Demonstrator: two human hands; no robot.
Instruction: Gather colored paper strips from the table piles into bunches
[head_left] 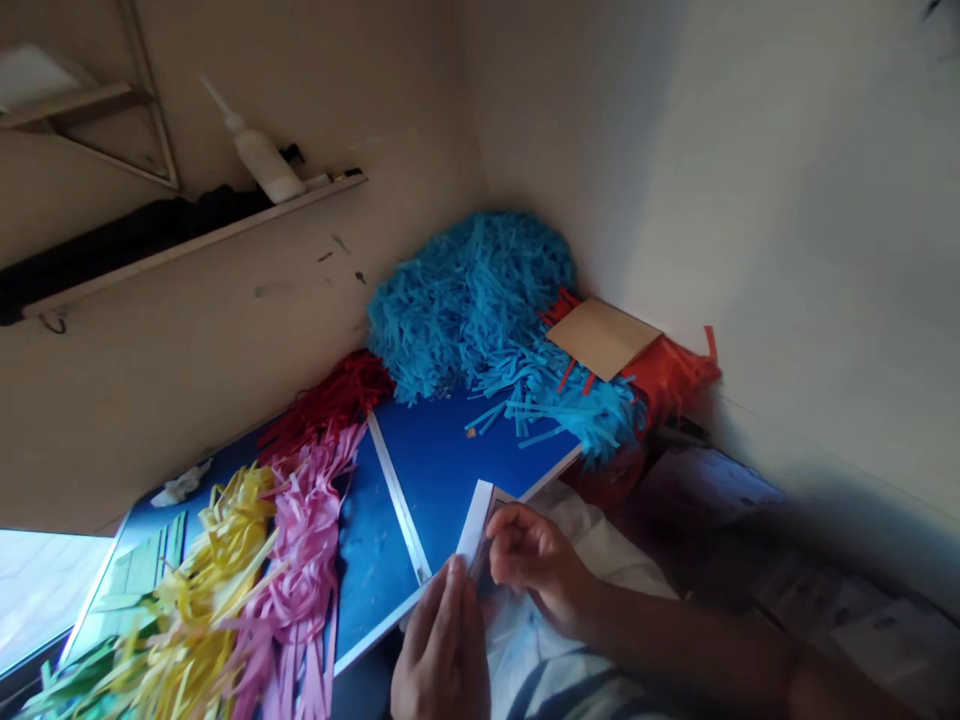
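Both my hands meet near six o'clock: left hand point(444, 640) pinching the lower end of a white paper piece point(475, 522), right hand point(541, 562) half curled at its three-o'clock edge, hold unclear; I'm probably aligning it, which next calls for a steady left pinch

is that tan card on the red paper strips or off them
On: the tan card lies over the red paper strips, which stick out beyond its edges.

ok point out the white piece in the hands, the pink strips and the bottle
White piece point(475, 521), head view: its white face
Pink strips point(306, 550), head view: middle of the bundle
Bottle point(266, 165), head view: its body
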